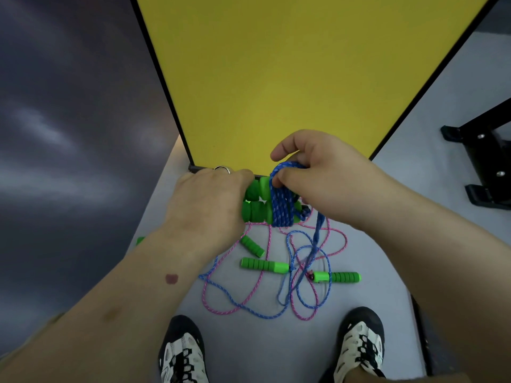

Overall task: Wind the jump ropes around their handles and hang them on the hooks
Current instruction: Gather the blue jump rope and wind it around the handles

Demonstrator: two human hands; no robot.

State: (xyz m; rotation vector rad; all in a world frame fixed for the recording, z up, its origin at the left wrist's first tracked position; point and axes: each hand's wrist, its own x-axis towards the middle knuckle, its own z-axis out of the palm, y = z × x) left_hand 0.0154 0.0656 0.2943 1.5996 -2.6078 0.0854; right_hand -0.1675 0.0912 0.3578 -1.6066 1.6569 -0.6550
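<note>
The left hand (210,194) is gripping paired green handles (255,203) lying crosswise — the right hand (312,172) is pinching the blue rope (280,208) coiled around them.

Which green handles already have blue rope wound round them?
The pair of green handles held in the left hand, wrapped in blue rope. The floor handles lie bare.

Two hands (210,197), five or six green handles (264,265), blue and pink ropes (235,305), two shoes (182,352).

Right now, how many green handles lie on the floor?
4 handles: one under the left hand, two nearer the shoes, one peeking beside the left forearm; more may be hidden.
</note>
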